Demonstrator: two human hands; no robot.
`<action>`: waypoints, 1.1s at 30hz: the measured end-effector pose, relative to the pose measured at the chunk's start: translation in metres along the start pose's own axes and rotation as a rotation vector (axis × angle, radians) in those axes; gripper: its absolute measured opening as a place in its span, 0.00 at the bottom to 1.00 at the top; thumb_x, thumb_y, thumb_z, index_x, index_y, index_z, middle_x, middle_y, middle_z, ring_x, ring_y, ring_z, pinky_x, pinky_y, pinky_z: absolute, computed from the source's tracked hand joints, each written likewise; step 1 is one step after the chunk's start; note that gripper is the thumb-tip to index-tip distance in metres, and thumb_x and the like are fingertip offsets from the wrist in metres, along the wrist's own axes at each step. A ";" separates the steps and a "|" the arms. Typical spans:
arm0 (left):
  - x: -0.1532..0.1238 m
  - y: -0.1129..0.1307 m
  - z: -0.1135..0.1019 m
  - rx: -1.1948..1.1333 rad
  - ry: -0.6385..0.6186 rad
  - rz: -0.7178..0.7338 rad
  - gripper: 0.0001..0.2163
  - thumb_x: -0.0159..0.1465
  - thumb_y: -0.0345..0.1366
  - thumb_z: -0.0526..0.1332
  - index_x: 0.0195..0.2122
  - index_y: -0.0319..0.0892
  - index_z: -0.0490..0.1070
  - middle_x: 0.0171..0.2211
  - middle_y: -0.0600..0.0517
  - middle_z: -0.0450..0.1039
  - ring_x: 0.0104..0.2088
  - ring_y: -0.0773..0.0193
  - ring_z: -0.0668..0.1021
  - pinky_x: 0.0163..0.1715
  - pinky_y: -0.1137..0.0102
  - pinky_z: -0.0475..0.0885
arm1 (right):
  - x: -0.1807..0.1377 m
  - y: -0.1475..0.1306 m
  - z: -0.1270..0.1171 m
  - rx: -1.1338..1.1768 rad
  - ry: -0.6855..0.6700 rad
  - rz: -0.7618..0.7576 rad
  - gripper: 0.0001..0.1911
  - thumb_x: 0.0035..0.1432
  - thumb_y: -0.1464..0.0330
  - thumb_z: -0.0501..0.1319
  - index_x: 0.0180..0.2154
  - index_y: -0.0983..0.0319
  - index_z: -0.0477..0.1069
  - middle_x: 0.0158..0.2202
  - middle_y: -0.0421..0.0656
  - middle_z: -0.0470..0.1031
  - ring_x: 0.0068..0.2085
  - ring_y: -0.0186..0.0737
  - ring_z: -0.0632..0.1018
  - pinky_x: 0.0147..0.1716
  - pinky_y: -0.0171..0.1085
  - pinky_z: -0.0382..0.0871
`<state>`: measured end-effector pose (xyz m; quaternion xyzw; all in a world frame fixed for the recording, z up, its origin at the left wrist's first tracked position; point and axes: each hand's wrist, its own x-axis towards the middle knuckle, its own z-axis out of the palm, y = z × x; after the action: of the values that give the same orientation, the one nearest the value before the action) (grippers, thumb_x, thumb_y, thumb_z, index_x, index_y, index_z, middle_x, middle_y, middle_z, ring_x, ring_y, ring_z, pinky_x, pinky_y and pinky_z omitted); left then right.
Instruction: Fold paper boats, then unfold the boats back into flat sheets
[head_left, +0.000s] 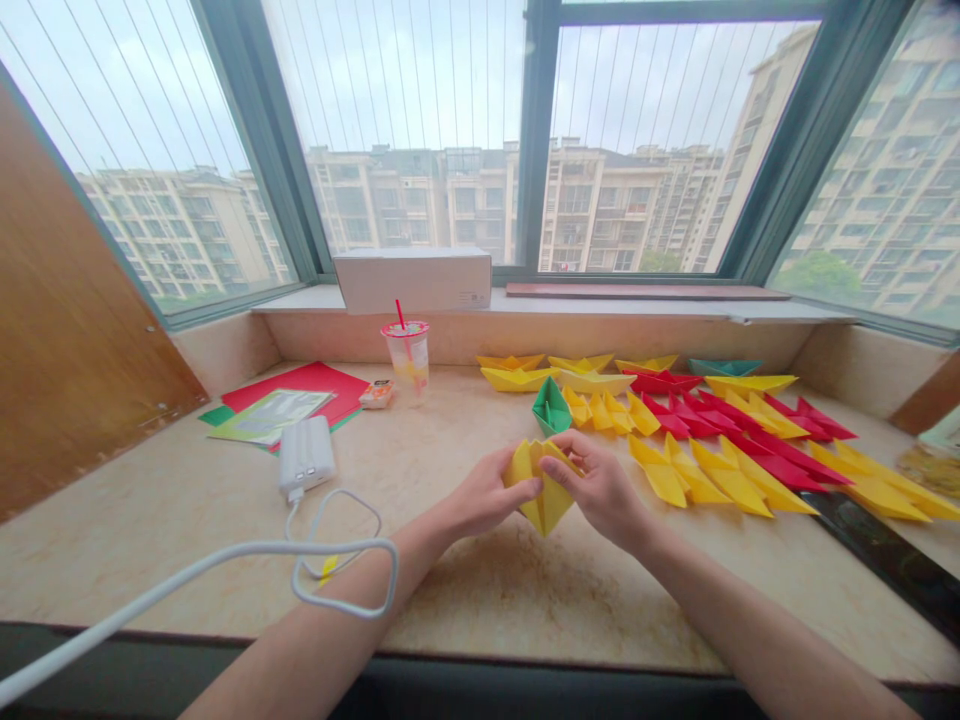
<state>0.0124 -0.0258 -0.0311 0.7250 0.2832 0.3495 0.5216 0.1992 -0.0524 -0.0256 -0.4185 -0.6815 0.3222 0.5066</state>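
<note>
Both my hands hold a folded yellow paper piece (546,495) just above the marble sill (487,590). My left hand (484,497) pinches its left side with thumb and fingers closed on the paper. My right hand (600,488) grips its right side from above, fingers curled over the top edge. A green folded paper boat (551,408) stands just behind the hands. To the right lie several finished yellow (720,480) and red paper boats (750,450) in rows.
A plastic cup with a red straw (407,360) stands at the back, with a white box (412,280) on the ledge behind it. Red and green paper sheets (300,400) lie at left. A white power bank (305,455) with a looping white cable (330,550) crosses my left forearm.
</note>
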 end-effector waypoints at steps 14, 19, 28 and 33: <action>0.003 0.005 -0.006 -0.617 0.205 0.106 0.18 0.60 0.44 0.67 0.47 0.46 0.64 0.53 0.45 0.73 0.52 0.56 0.76 0.52 0.61 0.68 | 0.014 0.015 -0.018 0.095 0.314 -0.188 0.14 0.63 0.53 0.58 0.41 0.55 0.64 0.37 0.44 0.74 0.35 0.40 0.76 0.35 0.37 0.72; 0.002 0.012 -0.006 -0.634 0.250 0.164 0.15 0.60 0.45 0.67 0.42 0.45 0.65 0.48 0.48 0.77 0.52 0.57 0.77 0.52 0.64 0.69 | 0.015 0.012 -0.019 0.220 0.380 -0.135 0.15 0.63 0.53 0.59 0.41 0.56 0.62 0.41 0.46 0.75 0.39 0.42 0.78 0.37 0.39 0.74; 0.003 0.011 -0.006 -0.568 0.337 0.177 0.12 0.59 0.45 0.68 0.37 0.45 0.70 0.44 0.50 0.79 0.49 0.59 0.78 0.52 0.65 0.69 | 0.012 0.007 -0.018 0.257 0.165 -0.082 0.23 0.62 0.49 0.57 0.51 0.55 0.63 0.43 0.47 0.78 0.43 0.44 0.80 0.38 0.41 0.77; 0.002 0.009 -0.009 -0.544 0.318 0.177 0.10 0.60 0.43 0.67 0.38 0.43 0.75 0.48 0.47 0.78 0.49 0.56 0.78 0.49 0.64 0.71 | 0.008 0.005 -0.013 0.198 -0.019 -0.035 0.22 0.55 0.51 0.65 0.45 0.58 0.73 0.41 0.47 0.79 0.41 0.46 0.80 0.41 0.44 0.77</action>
<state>0.0073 -0.0220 -0.0199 0.5174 0.1932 0.5651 0.6128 0.2115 -0.0430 -0.0228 -0.3511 -0.6582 0.3829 0.5448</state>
